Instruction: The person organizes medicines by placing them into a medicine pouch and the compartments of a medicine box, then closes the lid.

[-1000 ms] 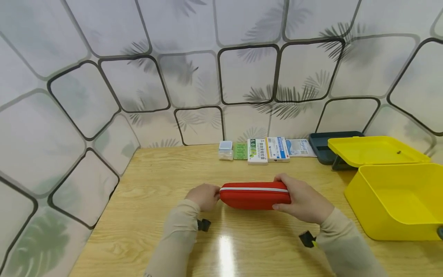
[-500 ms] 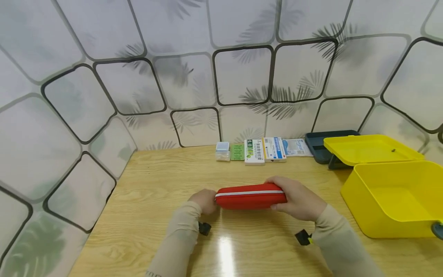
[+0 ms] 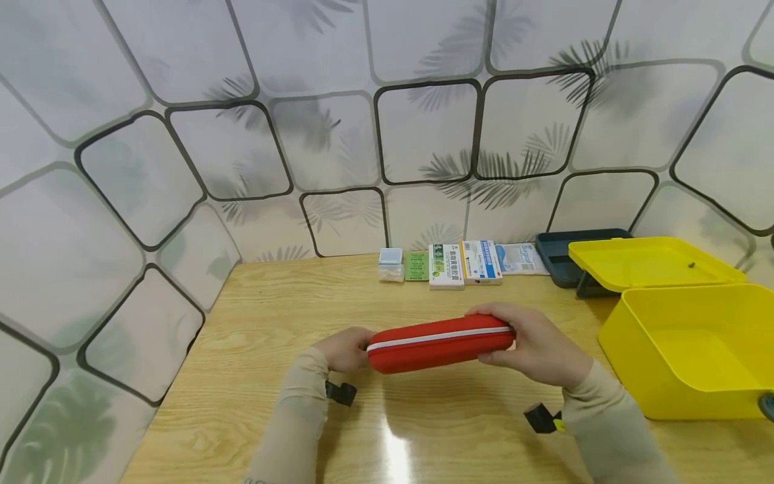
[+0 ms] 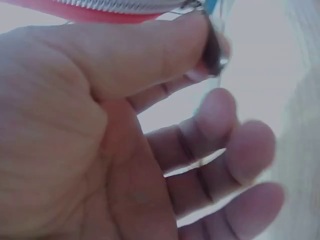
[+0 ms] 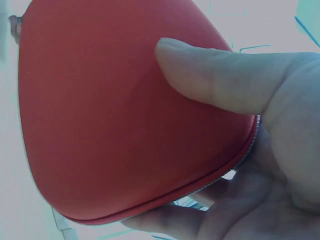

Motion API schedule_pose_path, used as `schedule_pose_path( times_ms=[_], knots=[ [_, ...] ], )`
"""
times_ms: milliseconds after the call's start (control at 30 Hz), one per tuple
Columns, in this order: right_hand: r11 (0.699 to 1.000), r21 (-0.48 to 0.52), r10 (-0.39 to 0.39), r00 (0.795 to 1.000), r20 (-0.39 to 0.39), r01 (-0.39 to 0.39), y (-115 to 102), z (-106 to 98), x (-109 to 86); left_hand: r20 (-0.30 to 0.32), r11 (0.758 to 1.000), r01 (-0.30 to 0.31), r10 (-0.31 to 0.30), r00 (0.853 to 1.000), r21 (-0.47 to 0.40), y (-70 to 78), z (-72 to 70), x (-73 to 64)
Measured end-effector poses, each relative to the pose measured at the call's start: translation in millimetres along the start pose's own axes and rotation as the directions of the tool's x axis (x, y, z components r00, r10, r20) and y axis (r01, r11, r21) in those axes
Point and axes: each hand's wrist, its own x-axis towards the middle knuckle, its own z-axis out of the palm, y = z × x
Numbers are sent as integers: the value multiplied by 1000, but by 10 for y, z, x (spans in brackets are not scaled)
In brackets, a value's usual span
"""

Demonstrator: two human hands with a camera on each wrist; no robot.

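A red hard-shell zippered case (image 3: pixel 438 353) with a white zipper band is held over the wooden table, its right end tilted up. My right hand (image 3: pixel 535 343) grips that right end. In the right wrist view the thumb (image 5: pixel 210 77) lies across the red shell and the fingers go round behind it. At the opposite end is my left hand (image 3: pixel 345 349). The left wrist view shows its thumb and forefinger pinching the dark zipper pull (image 4: pixel 214 52) at the end of the metal zipper teeth (image 4: pixel 125 6), while the other fingers curl loosely.
On the right stands a yellow box (image 3: pixel 683 363) with its lid (image 3: pixel 659 259) swung back. A dark tray (image 3: pixel 559 259) lies behind it. Along the wall are medicine boxes (image 3: pixel 446 267), a green packet (image 3: pixel 417 266), a small clear-and-blue container (image 3: pixel 390 264) and a white-blue pouch (image 3: pixel 521 259).
The case has tilted, right end up and left end down. My left hand has shifted left and my right hand slightly right since half a second ago, both keeping hold.
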Motion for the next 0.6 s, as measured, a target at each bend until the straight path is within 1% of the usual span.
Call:
schedule_pose_path(
  times_ms=[67, 133, 200, 233, 267, 300, 333, 367, 400, 433, 500, 533, 567, 600],
  knots=[
    [999, 36, -22, 1000, 11, 21, -13, -13, -6, 21, 999, -10, 11, 1000, -38, 20, -23, -21],
    [997, 63, -36, 999, 28, 34, -16, -18, -8, 40, 998, -13, 15, 999, -53, 35, -31, -31],
    [996, 86, -31, 998, 45, 27, -7, -19, -6, 45, 999, -19, 21, 999, -50, 41, -32, -36],
    [994, 105, -17, 998, 54, 12, 1, -20, -3, 40, 999, -21, 23, 999, -49, 46, -33, -38],
    [992, 125, 3, 998, 62, -11, 11, -21, 0, 26, 999, -20, 22, 999, -50, 50, -35, -39],
    [988, 147, 32, 997, 69, -42, 24, -22, 4, -3, 999, -26, 26, 1000, -35, 52, -38, -41],
    [980, 184, 63, 995, 79, -77, 38, -23, 9, -42, 999, -34, 33, 999, -19, 55, -45, -45],
    [964, 239, 93, 991, 94, -114, 53, -22, 17, -91, 999, -39, 38, 995, -9, 63, -54, -48],
    [945, 293, 122, 987, 104, -148, 70, -22, 24, -151, 999, -41, 40, 988, -5, 74, -68, -51],
    [921, 346, 151, 982, 111, -181, 87, -22, 30, -211, 999, -43, 36, 977, -28, 87, -84, -54],
    [867, 439, 205, 972, 116, -235, 116, -23, 41, -329, 994, -46, 12, 944, -96, 128, -123, -75],
    [842, 478, 223, 968, 116, -251, 129, -24, 45, -372, 986, -58, -5, 928, -157, 157, -145, -88],
    [822, 506, 238, 965, 112, -262, 140, -27, 47, -402, 973, -68, -28, 915, -222, 187, -164, -98],
    [813, 517, 252, 962, 103, -268, 152, -30, 47, -417, 955, -86, -43, 908, -285, 216, -179, -107]
  ],
)
